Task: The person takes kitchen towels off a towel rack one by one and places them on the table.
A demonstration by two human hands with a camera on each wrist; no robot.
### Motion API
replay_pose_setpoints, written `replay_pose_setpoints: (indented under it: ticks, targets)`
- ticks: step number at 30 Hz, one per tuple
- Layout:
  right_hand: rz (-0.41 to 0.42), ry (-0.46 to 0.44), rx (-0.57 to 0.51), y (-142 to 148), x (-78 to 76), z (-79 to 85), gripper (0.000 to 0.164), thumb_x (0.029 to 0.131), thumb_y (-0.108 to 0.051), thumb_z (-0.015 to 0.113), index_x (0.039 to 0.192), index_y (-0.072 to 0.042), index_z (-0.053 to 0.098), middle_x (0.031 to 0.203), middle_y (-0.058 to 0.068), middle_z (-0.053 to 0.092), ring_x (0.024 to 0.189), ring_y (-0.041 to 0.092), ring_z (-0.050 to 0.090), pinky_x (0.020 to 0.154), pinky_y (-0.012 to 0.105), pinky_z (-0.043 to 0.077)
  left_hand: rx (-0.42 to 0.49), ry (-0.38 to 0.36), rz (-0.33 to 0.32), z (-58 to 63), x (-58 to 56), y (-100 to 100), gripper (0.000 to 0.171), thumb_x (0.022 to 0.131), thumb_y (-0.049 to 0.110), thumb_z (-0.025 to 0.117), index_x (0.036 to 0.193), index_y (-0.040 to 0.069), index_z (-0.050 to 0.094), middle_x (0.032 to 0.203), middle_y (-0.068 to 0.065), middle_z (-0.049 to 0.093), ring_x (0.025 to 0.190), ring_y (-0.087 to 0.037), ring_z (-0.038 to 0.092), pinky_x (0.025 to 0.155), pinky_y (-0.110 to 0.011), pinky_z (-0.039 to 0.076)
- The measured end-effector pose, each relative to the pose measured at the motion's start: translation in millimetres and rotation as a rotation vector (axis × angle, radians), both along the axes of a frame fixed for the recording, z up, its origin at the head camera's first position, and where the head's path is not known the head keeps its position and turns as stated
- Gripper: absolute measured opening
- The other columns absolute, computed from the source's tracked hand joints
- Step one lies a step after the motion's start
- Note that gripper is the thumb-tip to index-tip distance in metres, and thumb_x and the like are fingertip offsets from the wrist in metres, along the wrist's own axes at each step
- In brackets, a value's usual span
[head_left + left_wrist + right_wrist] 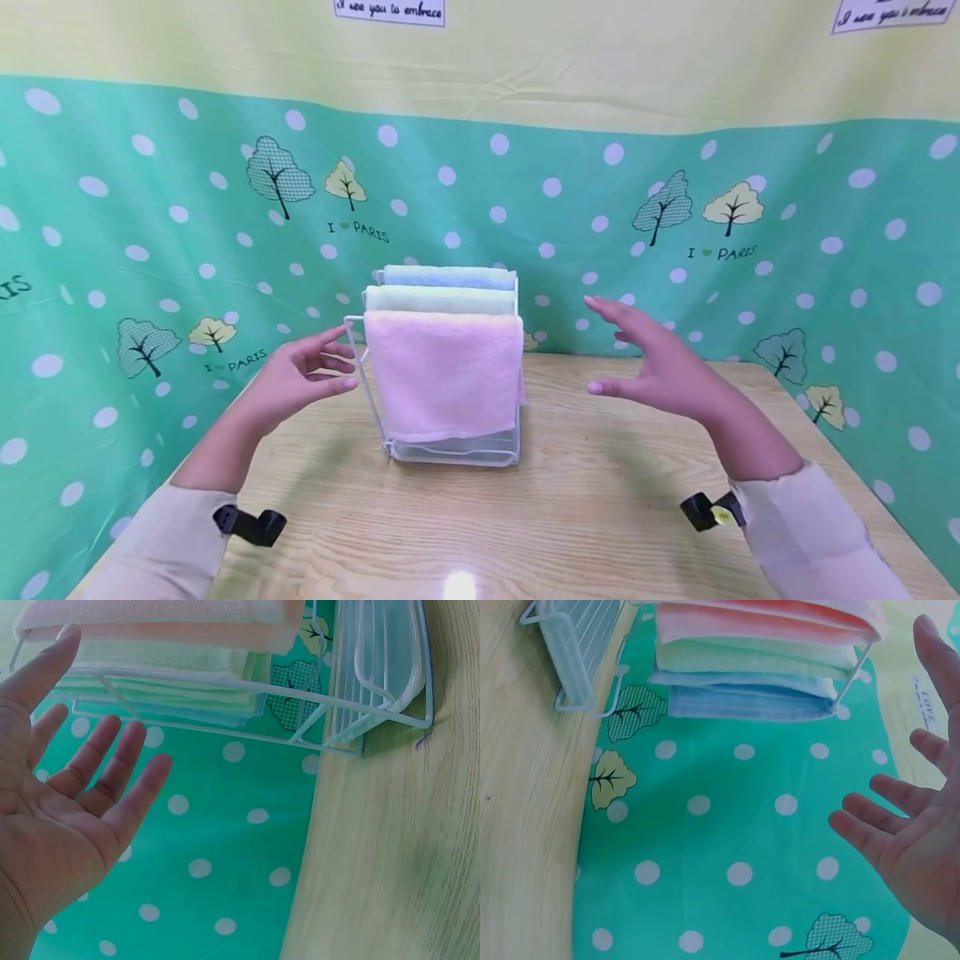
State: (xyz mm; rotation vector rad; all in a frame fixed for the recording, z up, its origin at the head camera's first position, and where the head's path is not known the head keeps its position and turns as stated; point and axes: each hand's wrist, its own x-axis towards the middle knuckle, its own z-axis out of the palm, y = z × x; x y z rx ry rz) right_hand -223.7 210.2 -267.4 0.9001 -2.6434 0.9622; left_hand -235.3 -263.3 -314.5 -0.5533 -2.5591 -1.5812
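A white wire rack (372,392) stands on the table with a pink towel (446,375) draped over its front bar. Behind that hang a pale green towel (442,298) and a blue towel (450,277). My left hand (303,375) is at the rack's left side, fingers loosely bent and thumb apart; in the left wrist view the left hand (82,795) holds nothing. To the right of the rack, well apart from it, my right hand (652,358) hovers with fingers spread. The right wrist view shows the right hand (907,825) with nothing in it.
The wooden table (585,517) runs back to a green dotted cloth (555,217) hung behind and on both sides. A small black camera (255,525) sits on the left wrist and another black camera (701,510) on the right.
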Motion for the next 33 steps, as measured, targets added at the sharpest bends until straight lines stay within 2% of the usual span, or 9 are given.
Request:
replay_pose_setpoints:
  ticks: [2, 8, 12, 16, 21, 26, 33]
  targets:
    - [0.019, 0.007, -0.012, -3, -0.4, 2.8, 0.096, 0.077, -0.026, 0.085, 0.154, -0.024, 0.028, 0.156, 0.009, 0.030, 0.130, 0.039, 0.043, 0.101, 0.058, 0.044, 0.010, -0.008, -0.005, -0.6, -2.0, 0, 0.077, 0.085, 0.014, 0.077, 0.149, 0.005, 0.036, 0.126, -0.020, 0.056, 0.104, -0.018, 0.063, 0.084, -0.023, 0.057]
    - [0.089, 0.029, -0.060, -12, -1.7, 11.9, 0.090, 0.078, -0.022, 0.085, 0.152, -0.022, 0.034, 0.153, 0.003, 0.036, 0.133, 0.030, 0.041, 0.104, 0.052, 0.045, 0.036, -0.056, -0.014, -1.9, -7.0, -2, 0.065, 0.085, 0.018, 0.077, 0.143, 0.008, 0.049, 0.122, -0.009, 0.063, 0.105, -0.018, 0.065, 0.086, -0.027, 0.057]
    - [0.139, 0.053, -0.082, -20, -1.0, 18.6, 0.084, 0.079, -0.018, 0.084, 0.150, -0.021, 0.039, 0.151, 0.001, 0.039, 0.130, 0.026, 0.045, 0.104, 0.050, 0.045, 0.072, -0.081, -0.014, -1.0, -8.4, 0, 0.060, 0.087, 0.019, 0.076, 0.139, 0.005, 0.052, 0.115, -0.014, 0.067, 0.099, -0.018, 0.068, 0.086, -0.028, 0.057]
    - [0.170, 0.082, -0.078, -28, -0.3, 24.8, 0.078, 0.080, -0.018, 0.083, 0.147, -0.019, 0.043, 0.150, 0.000, 0.040, 0.129, 0.026, 0.046, 0.102, 0.050, 0.046, 0.118, -0.109, -0.022, 0.1, -8.6, 3, 0.058, 0.087, 0.018, 0.075, 0.137, 0.000, 0.053, 0.111, -0.018, 0.069, 0.095, -0.023, 0.070, 0.086, -0.031, 0.057]
    - [0.197, 0.112, -0.068, -39, -0.2, 31.9, 0.073, 0.080, -0.018, 0.083, 0.144, -0.015, 0.048, 0.148, 0.000, 0.042, 0.134, 0.022, 0.039, 0.101, 0.046, 0.048, 0.084, -0.107, -0.028, 1.5, -8.4, 5, 0.051, 0.090, 0.019, 0.073, 0.132, -0.004, 0.056, 0.107, -0.014, 0.071, 0.093, -0.028, 0.070, 0.086, -0.028, 0.057]
    - [0.209, 0.135, -0.058, -50, 0.4, 38.1, 0.070, 0.080, -0.019, 0.083, 0.141, -0.013, 0.051, 0.147, 0.005, 0.045, 0.125, 0.022, 0.048, 0.097, 0.045, 0.049, 0.047, -0.113, -0.032, 2.1, -9.8, 7, 0.043, 0.092, 0.020, 0.070, 0.124, -0.007, 0.061, 0.106, -0.015, 0.072, 0.092, -0.027, 0.071, 0.085, -0.027, 0.057]
    - [0.280, 0.156, -0.096, -63, -0.2, 43.8, 0.068, 0.076, -0.014, 0.085, 0.137, -0.008, 0.055, 0.142, 0.002, 0.051, 0.131, 0.019, 0.044, 0.099, 0.042, 0.048, 0.025, -0.107, -0.031, 2.4, -12.3, 7, 0.039, 0.091, 0.020, 0.071, 0.119, -0.006, 0.065, 0.104, -0.014, 0.072, 0.092, -0.031, 0.070, 0.082, -0.033, 0.059]
